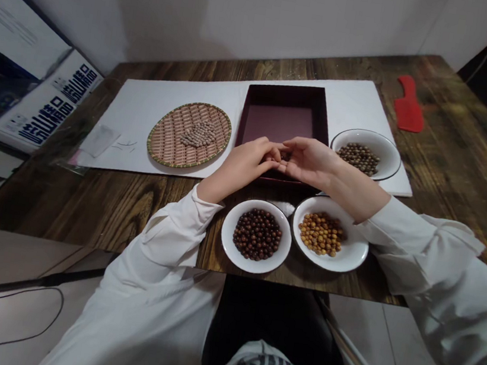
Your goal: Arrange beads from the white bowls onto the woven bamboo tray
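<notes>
Bringing both bare hands together, the person is reaching out over the near edge of a dark maroon rectangular box [278, 124] that is sitting open on a sheet of white paper [144, 118]. The left hand [245, 168] is curling its fingers inward while the right hand [309, 162] is stretching its fingertips [285, 143] across to meet them. Both hands are nearly closed, and a small dark speck may be showing between them, but the fingers are hiding it, so I cannot tell whether either hand has hold of a bead. As things lie, the maroon floor of the box is showing across its far part, and the space beneath the hands is hidden. A round woven bamboo tray with pinkish slats [165, 142] is carrying a small heap of pale round beads [199, 133] left of the box. To its right, a white rimmed bowl [391, 154] is holding grey-brown round beads [358, 158]. Nearer the person, a white bowl [227, 240] is holding dark brown round beads [257, 234], and another white bowl [353, 254] is holding amber round beads [320, 233]. Each bowl is keeping a good mound of beads, and all of this is resting on a dark-grained wooden table [88, 204].
</notes>
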A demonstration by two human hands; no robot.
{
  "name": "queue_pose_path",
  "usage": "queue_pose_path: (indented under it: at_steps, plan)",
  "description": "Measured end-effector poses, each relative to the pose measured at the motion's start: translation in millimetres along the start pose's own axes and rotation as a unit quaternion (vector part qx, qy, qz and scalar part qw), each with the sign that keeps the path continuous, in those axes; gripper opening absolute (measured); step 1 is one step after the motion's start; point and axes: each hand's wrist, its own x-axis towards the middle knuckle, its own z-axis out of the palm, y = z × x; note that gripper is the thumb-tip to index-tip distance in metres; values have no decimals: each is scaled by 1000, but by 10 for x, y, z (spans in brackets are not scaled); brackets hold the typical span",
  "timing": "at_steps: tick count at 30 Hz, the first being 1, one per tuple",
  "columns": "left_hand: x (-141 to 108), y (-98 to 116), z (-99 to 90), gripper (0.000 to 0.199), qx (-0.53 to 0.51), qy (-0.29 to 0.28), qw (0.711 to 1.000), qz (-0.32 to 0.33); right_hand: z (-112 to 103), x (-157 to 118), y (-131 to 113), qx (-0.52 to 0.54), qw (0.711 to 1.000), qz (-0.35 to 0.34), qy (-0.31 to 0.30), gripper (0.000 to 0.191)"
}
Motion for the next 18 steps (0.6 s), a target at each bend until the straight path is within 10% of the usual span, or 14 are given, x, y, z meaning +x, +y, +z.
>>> queue_pose_path:
  at_steps: [18]
  plan:
    - [-66,354,37,8,-142,-92,972,161,-14,-65,-30,-5,999,36,-8,21]
